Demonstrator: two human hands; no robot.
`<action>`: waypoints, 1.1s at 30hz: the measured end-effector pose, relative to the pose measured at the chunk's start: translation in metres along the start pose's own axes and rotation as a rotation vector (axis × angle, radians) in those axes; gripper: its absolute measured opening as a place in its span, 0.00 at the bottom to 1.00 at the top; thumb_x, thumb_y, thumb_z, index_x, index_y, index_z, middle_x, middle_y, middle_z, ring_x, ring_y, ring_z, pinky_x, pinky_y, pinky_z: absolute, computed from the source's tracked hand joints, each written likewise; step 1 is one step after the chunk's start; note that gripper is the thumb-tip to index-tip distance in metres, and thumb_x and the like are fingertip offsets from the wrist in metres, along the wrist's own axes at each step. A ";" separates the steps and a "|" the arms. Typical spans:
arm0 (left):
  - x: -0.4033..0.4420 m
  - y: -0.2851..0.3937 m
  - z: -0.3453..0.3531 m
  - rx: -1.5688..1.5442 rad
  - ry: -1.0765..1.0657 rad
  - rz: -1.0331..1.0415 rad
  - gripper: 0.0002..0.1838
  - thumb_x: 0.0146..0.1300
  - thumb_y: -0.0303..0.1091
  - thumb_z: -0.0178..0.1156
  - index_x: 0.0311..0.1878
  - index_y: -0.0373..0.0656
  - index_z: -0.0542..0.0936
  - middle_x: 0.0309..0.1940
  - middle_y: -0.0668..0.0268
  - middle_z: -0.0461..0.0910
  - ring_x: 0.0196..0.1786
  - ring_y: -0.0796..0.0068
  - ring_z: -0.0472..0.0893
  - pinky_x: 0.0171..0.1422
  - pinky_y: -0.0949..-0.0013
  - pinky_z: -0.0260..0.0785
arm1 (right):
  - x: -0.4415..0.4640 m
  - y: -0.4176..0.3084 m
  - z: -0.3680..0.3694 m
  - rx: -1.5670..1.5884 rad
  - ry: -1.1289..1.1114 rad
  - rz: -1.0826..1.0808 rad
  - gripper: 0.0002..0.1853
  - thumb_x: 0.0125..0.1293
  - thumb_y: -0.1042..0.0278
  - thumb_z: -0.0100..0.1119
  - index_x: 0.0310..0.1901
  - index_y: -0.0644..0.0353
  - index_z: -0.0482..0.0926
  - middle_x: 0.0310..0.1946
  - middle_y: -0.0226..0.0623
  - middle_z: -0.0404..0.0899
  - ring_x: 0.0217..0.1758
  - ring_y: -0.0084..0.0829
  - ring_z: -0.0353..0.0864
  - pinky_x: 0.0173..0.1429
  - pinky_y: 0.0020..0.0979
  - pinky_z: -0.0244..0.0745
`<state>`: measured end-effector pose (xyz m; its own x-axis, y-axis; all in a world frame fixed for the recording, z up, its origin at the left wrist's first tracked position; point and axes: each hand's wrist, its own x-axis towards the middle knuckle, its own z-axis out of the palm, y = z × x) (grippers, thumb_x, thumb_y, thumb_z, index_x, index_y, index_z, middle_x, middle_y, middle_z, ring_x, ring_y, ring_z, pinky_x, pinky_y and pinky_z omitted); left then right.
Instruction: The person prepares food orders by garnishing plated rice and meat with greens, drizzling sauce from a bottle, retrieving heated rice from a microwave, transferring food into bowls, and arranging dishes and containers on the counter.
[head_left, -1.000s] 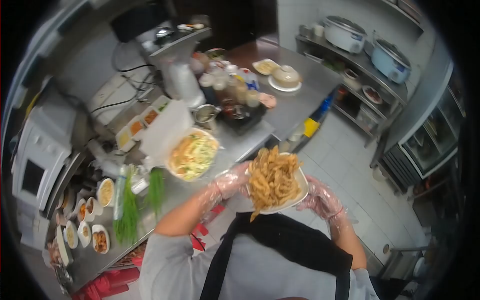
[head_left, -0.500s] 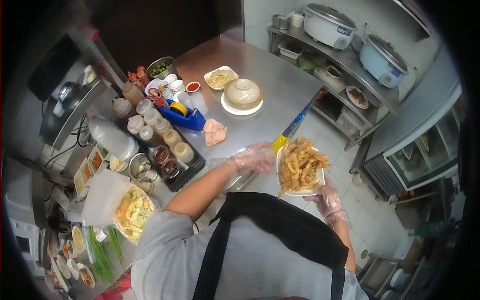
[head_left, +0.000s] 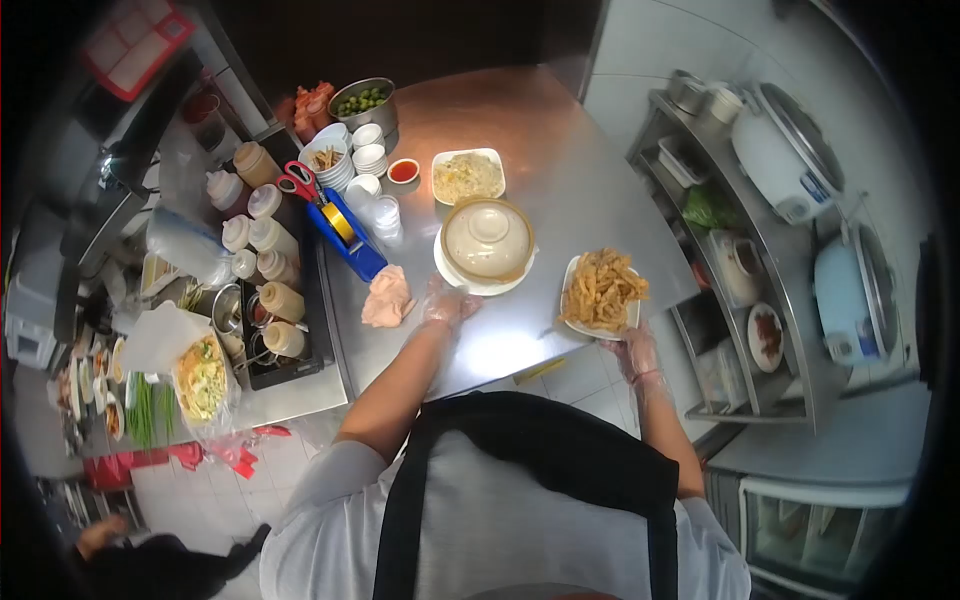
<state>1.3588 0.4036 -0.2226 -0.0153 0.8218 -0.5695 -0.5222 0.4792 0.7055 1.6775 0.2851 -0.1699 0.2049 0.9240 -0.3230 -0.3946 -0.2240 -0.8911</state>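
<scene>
A white dish of fried strips is at the right front of the steel table, with my right hand gripping its near right edge. Clear plastic gloves cover both my hands. Close to the near left rim of a white plate, my left hand has its fingers apart; whether it touches the rim I cannot tell. A lidded clay pot sits on that plate. Behind the pot stands a square white dish of pale shredded food. A crumpled pink cloth lies left of my left hand.
At left are a blue tape dispenser, squeeze bottles, stacked white cups and a small red sauce dish. A steel shelf with rice cookers stands to the right. Another person's arm shows at lower left.
The view has turned. My right hand has carried the dish of fried strips from beyond the table's near edge to the tabletop. My left hand has moved over to the plate under the pot.
</scene>
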 end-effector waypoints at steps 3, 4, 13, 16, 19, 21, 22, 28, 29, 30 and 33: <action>0.005 0.014 0.026 0.020 0.175 0.041 0.32 0.57 0.16 0.51 0.64 0.46 0.54 0.41 0.48 0.75 0.26 0.66 0.80 0.20 0.73 0.71 | 0.077 -0.015 -0.006 -0.013 -0.037 0.013 0.25 0.61 0.78 0.41 0.62 0.64 0.60 0.55 0.45 0.72 0.50 0.39 0.79 0.42 0.31 0.82; 0.016 0.011 0.022 0.033 0.174 0.041 0.31 0.57 0.17 0.51 0.64 0.46 0.55 0.41 0.49 0.75 0.25 0.67 0.80 0.19 0.74 0.71 | 0.097 -0.019 0.001 -0.017 -0.036 0.015 0.25 0.61 0.78 0.41 0.62 0.64 0.60 0.55 0.45 0.72 0.50 0.39 0.79 0.43 0.31 0.82; 0.049 0.045 0.044 0.127 0.267 -0.040 0.21 0.58 0.24 0.52 0.55 0.48 0.64 0.38 0.59 0.77 0.19 0.71 0.77 0.17 0.74 0.70 | 0.207 -0.049 0.051 -0.060 -0.114 0.029 0.22 0.62 0.79 0.44 0.59 0.64 0.62 0.52 0.47 0.73 0.50 0.40 0.78 0.44 0.33 0.82; 0.081 0.054 0.053 0.211 0.282 -0.008 0.21 0.58 0.25 0.53 0.55 0.49 0.64 0.38 0.60 0.77 0.19 0.71 0.77 0.16 0.74 0.69 | 0.232 -0.066 0.074 -0.032 -0.167 0.046 0.22 0.62 0.79 0.44 0.60 0.65 0.62 0.52 0.46 0.73 0.49 0.39 0.79 0.45 0.32 0.81; 0.112 0.067 0.065 0.196 0.238 -0.025 0.21 0.56 0.24 0.53 0.54 0.48 0.64 0.38 0.61 0.77 0.19 0.70 0.77 0.15 0.72 0.67 | 0.272 -0.070 0.080 -0.008 -0.163 0.073 0.21 0.62 0.80 0.43 0.59 0.66 0.63 0.51 0.46 0.74 0.49 0.38 0.79 0.45 0.32 0.80; 0.131 0.071 0.071 0.232 0.225 -0.022 0.19 0.56 0.23 0.52 0.52 0.46 0.65 0.38 0.60 0.77 0.18 0.70 0.77 0.16 0.70 0.69 | 0.292 -0.075 0.084 -0.017 -0.142 0.085 0.21 0.61 0.80 0.43 0.58 0.66 0.63 0.50 0.46 0.74 0.49 0.38 0.79 0.44 0.32 0.80; 0.143 0.075 0.074 0.233 0.222 -0.024 0.20 0.56 0.22 0.52 0.52 0.46 0.65 0.38 0.59 0.76 0.18 0.70 0.77 0.16 0.70 0.69 | 0.305 -0.078 0.085 -0.021 -0.141 0.088 0.21 0.61 0.80 0.42 0.58 0.66 0.64 0.50 0.46 0.74 0.49 0.38 0.79 0.44 0.32 0.80; 0.177 0.115 0.089 0.421 0.127 -0.015 0.30 0.57 0.23 0.50 0.65 0.45 0.60 0.39 0.58 0.74 0.20 0.73 0.76 0.20 0.71 0.70 | 0.377 -0.085 0.088 -0.023 -0.166 0.105 0.22 0.61 0.80 0.41 0.59 0.65 0.63 0.49 0.44 0.75 0.45 0.37 0.80 0.40 0.30 0.81; 0.185 0.122 0.089 0.393 0.185 0.060 0.27 0.58 0.25 0.51 0.63 0.46 0.62 0.36 0.61 0.75 0.21 0.75 0.77 0.21 0.73 0.70 | 0.386 -0.088 0.090 -0.021 -0.183 0.087 0.21 0.60 0.80 0.42 0.57 0.66 0.65 0.47 0.44 0.76 0.43 0.36 0.80 0.39 0.30 0.80; 0.194 0.129 0.090 0.363 0.244 0.130 0.24 0.60 0.27 0.52 0.61 0.46 0.64 0.32 0.63 0.75 0.22 0.77 0.77 0.22 0.74 0.71 | 0.397 -0.088 0.091 -0.046 -0.192 0.068 0.21 0.61 0.79 0.42 0.58 0.65 0.65 0.47 0.43 0.76 0.43 0.35 0.80 0.39 0.29 0.80; 0.215 0.145 0.091 0.263 0.214 0.274 0.21 0.63 0.30 0.51 0.60 0.44 0.67 0.32 0.66 0.77 0.28 0.79 0.79 0.27 0.76 0.73 | 0.431 -0.088 0.095 -0.110 -0.240 0.043 0.24 0.60 0.79 0.41 0.60 0.63 0.64 0.48 0.41 0.76 0.44 0.32 0.80 0.39 0.27 0.80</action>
<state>1.3571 0.6777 -0.2041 -0.3140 0.8606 -0.4010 -0.2397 0.3368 0.9106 1.7154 0.7321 -0.2007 -0.0330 0.9569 -0.2885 -0.2965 -0.2851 -0.9115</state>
